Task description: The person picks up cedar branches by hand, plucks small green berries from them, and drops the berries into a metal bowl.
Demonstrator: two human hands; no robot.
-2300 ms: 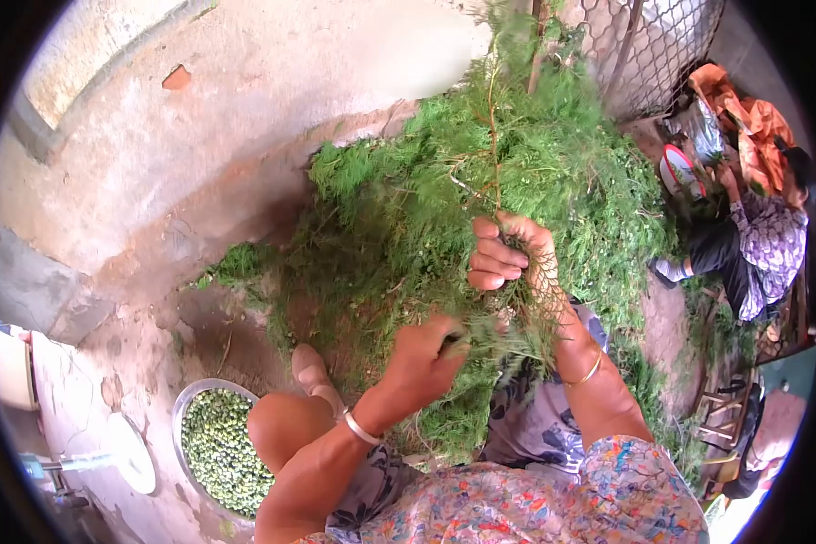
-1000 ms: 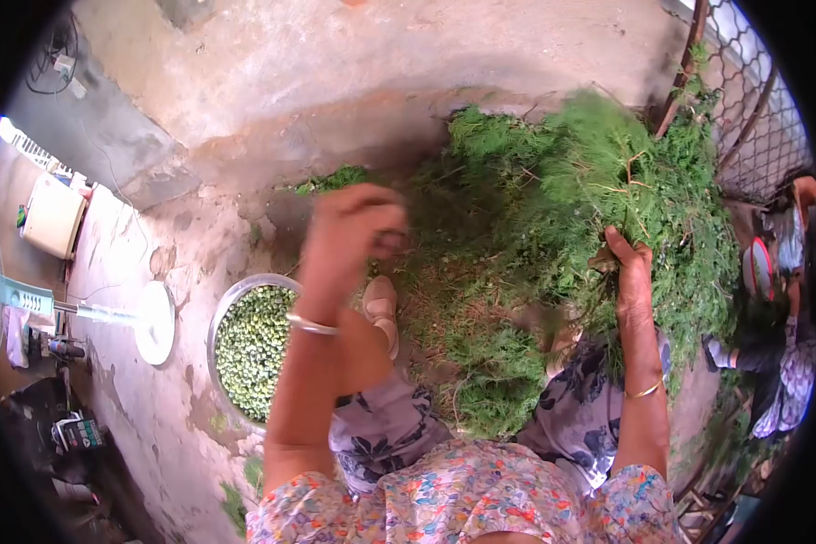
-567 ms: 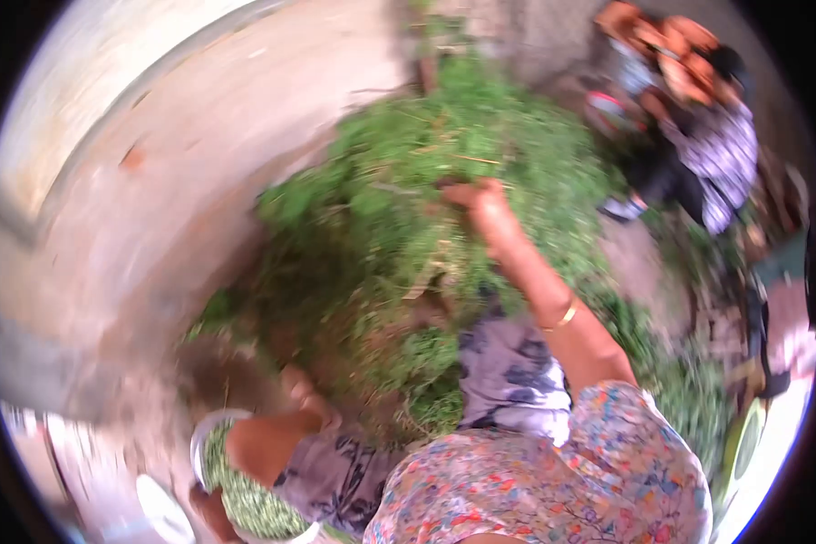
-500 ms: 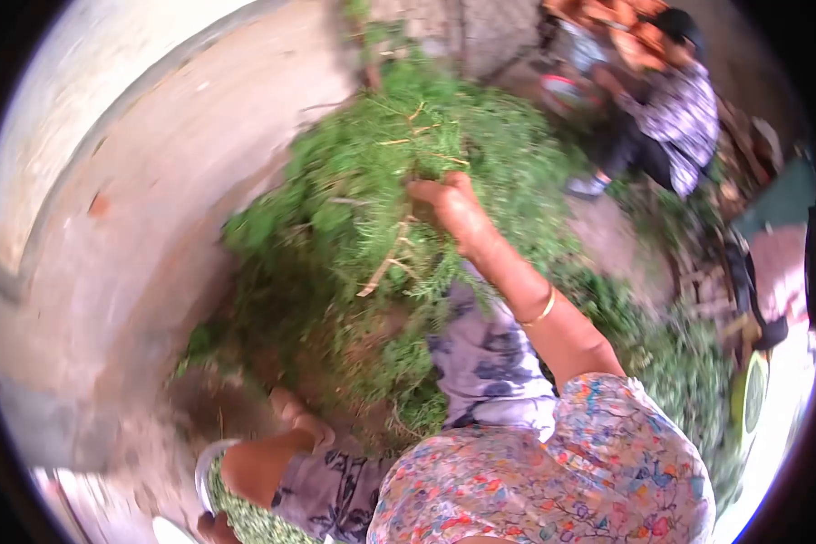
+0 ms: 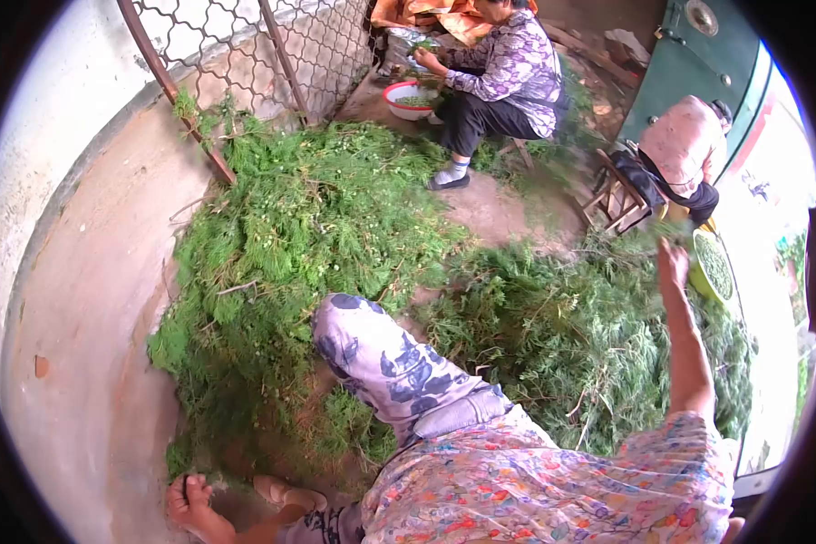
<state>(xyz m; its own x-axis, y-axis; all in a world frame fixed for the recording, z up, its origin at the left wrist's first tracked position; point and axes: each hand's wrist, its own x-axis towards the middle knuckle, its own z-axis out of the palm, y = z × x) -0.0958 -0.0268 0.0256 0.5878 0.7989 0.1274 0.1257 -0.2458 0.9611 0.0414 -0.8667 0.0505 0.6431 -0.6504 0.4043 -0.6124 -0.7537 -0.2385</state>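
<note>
My left hand [image 5: 190, 506] is low at the left edge of the green branches, near my shoe, its fingers curled; what they hold, if anything, is too small to make out. My right hand [image 5: 672, 261] reaches far out at the right, above the darker branch pile [image 5: 553, 335] and beside a green bowl [image 5: 714, 265] of small green pieces. Its fingers are small and blurred, with a smear of greenery just above them. A brighter heap of leafy branches [image 5: 308, 218] lies beyond my knee.
A person [image 5: 517, 68] sits beyond the heap, holding a sprig near a red-rimmed basin [image 5: 411, 102]. Another person [image 5: 684, 150] in pink sits at the right by a wooden stool [image 5: 615, 195] and a green door [image 5: 698, 63]. Wire mesh [image 5: 236, 54] borders the wall.
The view has turned to the right. My right hand has swung from the bright heap out to the far right, and the branch no longer shows clearly in it. My left hand shows at lower left.
</note>
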